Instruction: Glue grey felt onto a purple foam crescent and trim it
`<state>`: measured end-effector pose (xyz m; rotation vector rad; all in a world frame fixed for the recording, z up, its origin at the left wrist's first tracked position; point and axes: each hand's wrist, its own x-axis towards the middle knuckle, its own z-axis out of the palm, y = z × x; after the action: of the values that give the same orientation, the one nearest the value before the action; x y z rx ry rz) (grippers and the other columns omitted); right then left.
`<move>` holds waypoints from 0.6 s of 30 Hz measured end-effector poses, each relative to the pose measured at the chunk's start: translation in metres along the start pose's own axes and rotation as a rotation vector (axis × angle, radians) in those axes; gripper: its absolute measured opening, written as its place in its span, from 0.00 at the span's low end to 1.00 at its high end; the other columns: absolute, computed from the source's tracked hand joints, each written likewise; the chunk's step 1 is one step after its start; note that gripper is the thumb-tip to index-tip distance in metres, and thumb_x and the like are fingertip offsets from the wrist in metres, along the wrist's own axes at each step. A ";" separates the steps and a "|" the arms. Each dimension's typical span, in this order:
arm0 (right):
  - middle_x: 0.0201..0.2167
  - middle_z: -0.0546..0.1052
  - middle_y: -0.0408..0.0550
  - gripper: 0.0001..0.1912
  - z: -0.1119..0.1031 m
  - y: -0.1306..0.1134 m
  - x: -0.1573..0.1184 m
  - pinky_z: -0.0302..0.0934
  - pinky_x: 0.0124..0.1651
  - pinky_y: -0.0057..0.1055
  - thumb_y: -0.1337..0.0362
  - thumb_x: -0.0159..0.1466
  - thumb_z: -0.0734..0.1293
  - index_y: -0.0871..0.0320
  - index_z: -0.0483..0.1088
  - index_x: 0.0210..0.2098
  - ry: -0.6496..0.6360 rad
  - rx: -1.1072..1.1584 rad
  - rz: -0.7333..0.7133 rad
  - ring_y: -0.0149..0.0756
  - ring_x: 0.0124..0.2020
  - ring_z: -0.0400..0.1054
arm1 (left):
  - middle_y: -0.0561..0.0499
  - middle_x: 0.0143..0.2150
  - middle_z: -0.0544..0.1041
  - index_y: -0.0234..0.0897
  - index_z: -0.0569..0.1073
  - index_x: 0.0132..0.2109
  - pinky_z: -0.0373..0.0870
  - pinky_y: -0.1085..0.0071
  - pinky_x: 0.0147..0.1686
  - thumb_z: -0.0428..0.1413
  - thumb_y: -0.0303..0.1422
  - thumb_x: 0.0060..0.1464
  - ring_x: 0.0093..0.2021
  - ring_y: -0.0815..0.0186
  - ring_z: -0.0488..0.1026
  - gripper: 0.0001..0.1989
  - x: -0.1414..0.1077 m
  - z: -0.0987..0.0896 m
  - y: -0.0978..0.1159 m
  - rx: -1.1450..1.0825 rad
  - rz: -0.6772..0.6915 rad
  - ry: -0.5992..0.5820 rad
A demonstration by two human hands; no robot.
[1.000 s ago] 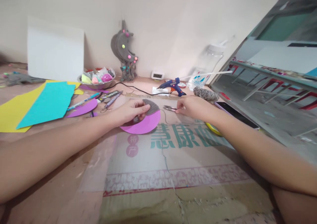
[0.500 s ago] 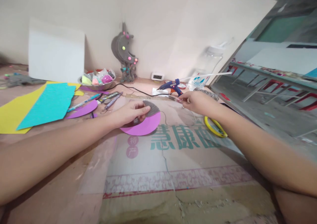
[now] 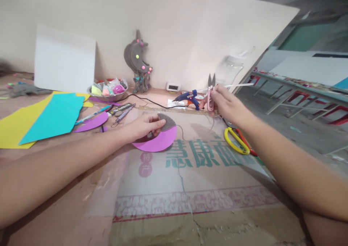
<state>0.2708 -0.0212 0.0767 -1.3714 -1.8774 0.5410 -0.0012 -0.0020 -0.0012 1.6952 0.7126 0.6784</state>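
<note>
A flat, round-edged purple piece, probably stiff paper or thin card (image 3: 157, 141), is held by the left hand (image 3: 148, 125) over the printed brown cardboard with its clear plastic cover (image 3: 157, 182). It is pinched at its far-left part, with the thumb laid near a ribbed grey patch, seemingly of wound yarn (image 3: 169, 122); the other fingers are curled and partly hidden. Whether its lower edge is touching the plastic cannot be told. From the patch, a thin grey strand (image 3: 182, 133) is trailed to the right across the cover.

Small pink-handled metal snips (image 3: 210, 94) are grasped in the right hand (image 3: 224, 103), with the two pointed blades turned upward and spread apart, near the blue hot-glue gun (image 3: 190, 98). Scissors with yellow and red handles (image 3: 234, 142) are seen lying beside the right forearm.

The purple piece is judged light and fairly stiff, yet easily creased if squeezed hard; it is best held flat by the rim, between thumb and fingers. The yarn is judged soft and liable to slip or loosen, so light pressure over the patch is advisable. The snips, likely springy, are best gripped by the pink handles, well behind the points.
</note>
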 end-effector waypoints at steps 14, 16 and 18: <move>0.48 0.76 0.53 0.10 0.020 -0.011 -0.007 0.69 0.44 0.37 0.55 0.65 0.61 0.56 0.63 0.37 -0.119 0.529 0.164 0.38 0.41 0.74 | 0.57 0.20 0.66 0.35 0.63 0.28 0.55 0.76 0.20 0.54 0.44 0.57 0.19 0.76 0.61 0.18 -0.001 0.002 0.002 -0.001 -0.015 -0.005; 0.39 0.77 0.49 0.12 0.019 -0.006 -0.006 0.67 0.28 0.31 0.52 0.66 0.60 0.55 0.60 0.37 -0.118 0.475 0.185 0.32 0.26 0.72 | 0.57 0.20 0.66 0.35 0.63 0.28 0.55 0.77 0.19 0.54 0.44 0.57 0.19 0.76 0.60 0.18 -0.001 0.001 0.002 -0.002 -0.014 -0.005; 0.27 0.75 0.43 0.15 0.016 0.000 -0.004 0.54 0.18 0.25 0.50 0.66 0.59 0.55 0.59 0.34 -0.140 0.367 0.179 0.26 0.15 0.61 | 0.57 0.20 0.66 0.35 0.64 0.29 0.54 0.77 0.19 0.53 0.45 0.57 0.18 0.76 0.60 0.18 -0.001 0.001 0.002 0.000 -0.018 -0.006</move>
<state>0.2587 -0.0236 0.0653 -1.2851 -1.6641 1.0405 -0.0009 -0.0035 0.0001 1.6885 0.7227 0.6603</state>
